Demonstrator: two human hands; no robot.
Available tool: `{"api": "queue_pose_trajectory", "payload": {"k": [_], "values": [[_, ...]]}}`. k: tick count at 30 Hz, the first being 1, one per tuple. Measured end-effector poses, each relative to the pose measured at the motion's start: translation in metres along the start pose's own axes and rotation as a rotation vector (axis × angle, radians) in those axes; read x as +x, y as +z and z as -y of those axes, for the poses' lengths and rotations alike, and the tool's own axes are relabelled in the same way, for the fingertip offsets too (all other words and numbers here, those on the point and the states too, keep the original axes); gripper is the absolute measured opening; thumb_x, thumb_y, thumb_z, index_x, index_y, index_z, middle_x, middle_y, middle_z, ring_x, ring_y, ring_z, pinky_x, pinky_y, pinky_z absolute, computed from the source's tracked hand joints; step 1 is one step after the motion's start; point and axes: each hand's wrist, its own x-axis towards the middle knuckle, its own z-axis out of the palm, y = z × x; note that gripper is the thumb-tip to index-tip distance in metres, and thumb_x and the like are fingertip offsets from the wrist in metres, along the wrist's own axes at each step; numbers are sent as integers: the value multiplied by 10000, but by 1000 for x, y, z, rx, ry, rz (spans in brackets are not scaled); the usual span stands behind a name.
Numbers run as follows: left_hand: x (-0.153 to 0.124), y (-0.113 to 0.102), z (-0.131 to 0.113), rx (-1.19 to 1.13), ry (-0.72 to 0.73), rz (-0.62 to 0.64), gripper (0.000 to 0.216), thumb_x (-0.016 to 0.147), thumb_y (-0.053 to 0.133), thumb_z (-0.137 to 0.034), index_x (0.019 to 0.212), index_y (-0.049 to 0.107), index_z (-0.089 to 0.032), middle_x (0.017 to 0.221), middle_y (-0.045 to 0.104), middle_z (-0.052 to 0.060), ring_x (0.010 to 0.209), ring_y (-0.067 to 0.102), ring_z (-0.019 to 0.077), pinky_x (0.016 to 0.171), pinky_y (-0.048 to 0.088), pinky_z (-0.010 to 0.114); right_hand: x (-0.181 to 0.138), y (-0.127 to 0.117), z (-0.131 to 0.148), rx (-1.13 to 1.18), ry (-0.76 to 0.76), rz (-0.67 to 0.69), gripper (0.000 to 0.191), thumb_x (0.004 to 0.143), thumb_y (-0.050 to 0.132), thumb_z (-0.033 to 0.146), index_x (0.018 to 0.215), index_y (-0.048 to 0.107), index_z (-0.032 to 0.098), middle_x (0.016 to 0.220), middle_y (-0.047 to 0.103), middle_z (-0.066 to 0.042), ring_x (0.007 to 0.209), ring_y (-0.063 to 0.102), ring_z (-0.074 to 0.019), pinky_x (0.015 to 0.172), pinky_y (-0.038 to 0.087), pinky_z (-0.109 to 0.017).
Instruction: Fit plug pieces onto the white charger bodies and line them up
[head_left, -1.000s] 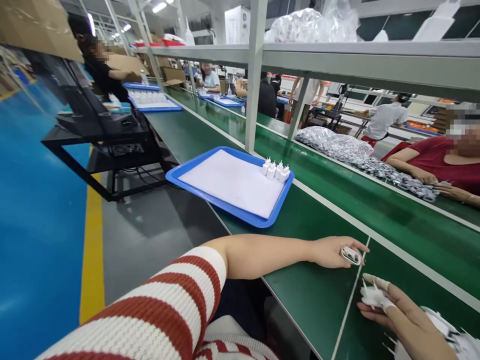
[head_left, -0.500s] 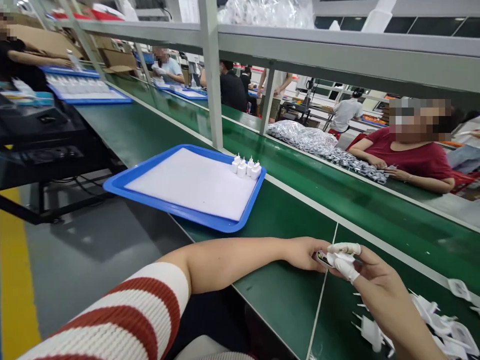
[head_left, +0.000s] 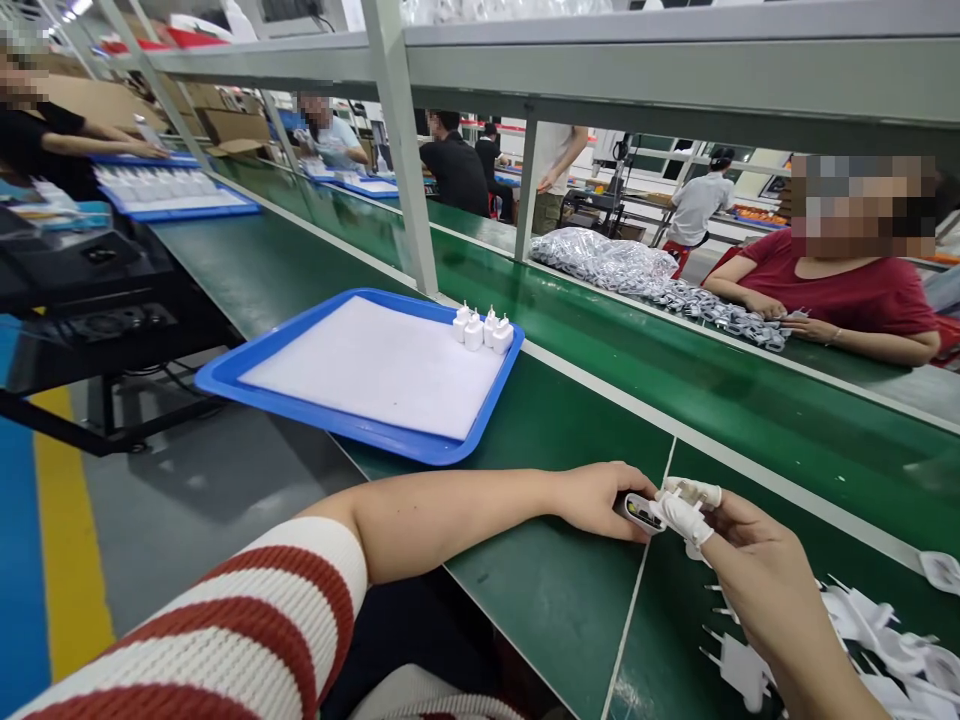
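Observation:
My left hand (head_left: 600,497) rests on the green bench top (head_left: 570,590) with its fingers closed round a small white device (head_left: 643,511). My right hand (head_left: 742,555), with white cots on thumb and forefinger, pinches a white plug adapter (head_left: 686,497) right against that device. A heap of white plug adapters (head_left: 862,640) lies by my right forearm. Ahead to the left sits a blue tray (head_left: 225,377) lined with a white sheet, and several white adapters (head_left: 478,328) stand upright in its far right corner.
A green conveyor belt (head_left: 750,400) runs past behind the bench. Across it a person in red handles a pile of bagged cables (head_left: 637,270). Grey uprights (head_left: 405,160) carry an overhead shelf. Other people work at blue trays (head_left: 172,195) far left. A black stand (head_left: 82,300) is left of the bench.
My right hand came up from the heap with an adapter and met my left hand at the device. My head turned right, so the tray slid left in view.

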Motion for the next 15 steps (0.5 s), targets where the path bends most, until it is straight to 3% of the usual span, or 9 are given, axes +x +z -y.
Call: {"api": "queue_pose_trajectory", "payload": {"k": [5,10,13,15], "values": [[0,0,3,22,24,17,395,835,887,-346,1142,714,-167,1171,698,72,1210,619,266,1012,486,332,-7,7,4,-67,-36,-67,418,621,931,504,946,865,250,776,783,-60,795,733,-272,653,618,-333],[-2,-2,3,26,29,-3,525,763,950,-370,1184,708,-168,1193,699,77,1216,616,278,1030,480,347,-9,5,7,-110,-41,-73,444,633,904,528,962,866,231,756,776,-75,637,657,-223,402,391,-252],[-2,-1,2,55,34,-1,449,773,943,-361,1111,722,-166,1132,710,73,1185,627,277,1008,489,339,-9,3,8,-127,-14,-44,466,646,893,525,1003,865,227,766,780,-78,589,614,-193,365,271,-236],[-1,0,2,75,40,2,392,785,934,-349,1062,728,-165,1106,714,73,1169,635,275,997,492,333,-9,3,8,-130,-7,-34,474,637,901,526,1005,865,229,754,777,-77,603,626,-200,367,269,-236]]}}
